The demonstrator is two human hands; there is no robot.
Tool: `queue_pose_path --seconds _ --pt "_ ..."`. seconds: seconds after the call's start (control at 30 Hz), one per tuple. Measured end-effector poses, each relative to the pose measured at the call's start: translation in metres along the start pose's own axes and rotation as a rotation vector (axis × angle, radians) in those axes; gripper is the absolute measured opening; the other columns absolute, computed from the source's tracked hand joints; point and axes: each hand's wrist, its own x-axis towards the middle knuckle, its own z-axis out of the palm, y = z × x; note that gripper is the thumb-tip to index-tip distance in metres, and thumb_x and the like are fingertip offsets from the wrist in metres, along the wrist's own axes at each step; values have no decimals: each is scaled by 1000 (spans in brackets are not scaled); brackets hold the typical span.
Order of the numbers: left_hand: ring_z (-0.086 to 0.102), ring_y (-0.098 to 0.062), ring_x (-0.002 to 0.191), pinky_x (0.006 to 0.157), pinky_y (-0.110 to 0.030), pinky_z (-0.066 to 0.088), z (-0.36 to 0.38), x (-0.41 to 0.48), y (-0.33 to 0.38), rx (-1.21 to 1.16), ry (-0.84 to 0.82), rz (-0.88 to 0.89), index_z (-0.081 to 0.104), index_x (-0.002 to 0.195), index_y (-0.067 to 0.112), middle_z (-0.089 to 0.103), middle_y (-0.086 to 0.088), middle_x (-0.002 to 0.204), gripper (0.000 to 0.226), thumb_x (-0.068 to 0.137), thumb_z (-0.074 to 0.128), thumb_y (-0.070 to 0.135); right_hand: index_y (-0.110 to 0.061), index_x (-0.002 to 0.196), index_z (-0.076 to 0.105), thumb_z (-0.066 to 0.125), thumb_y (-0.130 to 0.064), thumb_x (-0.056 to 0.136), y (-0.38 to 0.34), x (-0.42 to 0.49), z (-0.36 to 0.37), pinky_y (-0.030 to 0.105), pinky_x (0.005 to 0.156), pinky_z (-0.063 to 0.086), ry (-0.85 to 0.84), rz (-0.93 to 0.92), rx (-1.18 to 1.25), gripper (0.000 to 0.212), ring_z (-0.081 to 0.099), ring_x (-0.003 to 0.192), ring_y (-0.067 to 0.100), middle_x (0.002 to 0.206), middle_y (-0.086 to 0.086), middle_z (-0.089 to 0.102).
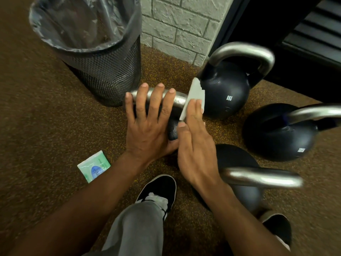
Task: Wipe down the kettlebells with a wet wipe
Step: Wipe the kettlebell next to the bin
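Observation:
Several black kettlebells with steel handles stand on the speckled rubber floor. My left hand (pixel 149 124) lies with straight, spread fingers over the handle of the nearest-centre kettlebell (pixel 178 99), whose body is mostly hidden under my hands. My right hand (pixel 195 146) pinches a white wet wipe (pixel 196 92) between thumb and fingers and presses it against the right end of that handle. An 8KG kettlebell (pixel 227 93) stands just behind the wipe. Another kettlebell (pixel 276 139) sits at the right, and a third kettlebell (pixel 238 157) stands under my right forearm.
A green wipe packet (pixel 94 166) lies on the floor at the left. A black mesh bin (pixel 103 74) with a plastic liner stands behind my left hand. A grey block wall (pixel 180 28) and dark equipment (pixel 304 37) close off the back. My shoe (pixel 158 189) is below.

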Motion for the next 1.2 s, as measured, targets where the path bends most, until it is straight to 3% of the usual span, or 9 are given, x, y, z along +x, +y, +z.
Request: queue_pose_path --seconds 0.17,0.27,0.57,0.73,0.83,0.9,0.97,1.07,1.2 --pt "35 -48 144 116 -69 22 0 -1 -2 -19 -18 10 42 153 7 44 -21 155 82 98 32 67 -21 162 9 26 -35 102 7 3 -3 41 127 14 9 -29 -47 64 5 156 7 170 -2 5" --pt "37 -49 143 116 -69 23 -3 0 0 -8 -10 -2 43 152 6 45 -22 154 76 101 31 60 -20 161 5 26 -37 103 8 2 -5 37 128 8 -55 -109 -113 65 0 156 9 170 -1 1" --pt "34 -49 144 116 -70 22 -1 -2 0 -16 -34 9 39 154 7 43 -22 155 83 98 30 66 -22 162 8 27 -36 103 11 7 -6 40 127 12 -12 -69 -74 64 0 155 2 170 -4 4" --pt "33 -46 144 116 -69 25 -1 0 1 5 -21 -22 45 151 7 47 -22 153 73 104 26 59 -20 162 9 26 -37 104 4 4 -4 30 127 4 -54 -131 -130 63 -3 155 4 170 -3 3" --pt "35 -49 144 117 -69 21 -1 -1 0 -16 -26 12 44 152 6 45 -22 153 91 93 35 75 -22 161 20 31 -30 109 1 21 -24 17 122 7 -48 23 -5 53 11 153 3 169 -3 16" --pt "36 -49 143 116 -70 21 -1 -2 -1 -25 -20 8 44 152 7 46 -23 153 95 90 37 79 -23 160 24 32 -28 110 -4 28 -33 20 123 10 -85 34 2 51 16 153 6 168 -2 21" --pt "36 -49 144 115 -71 22 -1 -1 0 -31 -20 -4 40 152 9 46 -22 153 89 92 34 75 -22 161 23 29 -35 107 -9 22 -32 23 125 7 -120 -57 -88 56 10 154 5 168 -3 17" --pt "36 -48 144 114 -71 24 -1 -1 2 -40 -10 -21 40 152 10 46 -21 153 83 95 32 70 -22 161 20 32 -33 109 -7 12 -27 14 121 3 -132 -71 -59 55 4 154 0 168 -8 12" --pt "32 -47 145 115 -71 22 0 -1 0 -34 -13 -10 39 152 9 44 -22 154 98 88 38 83 -23 153 42 30 -27 110 -16 38 -36 6 112 15 -125 -15 -32 45 27 146 -1 161 -6 38"
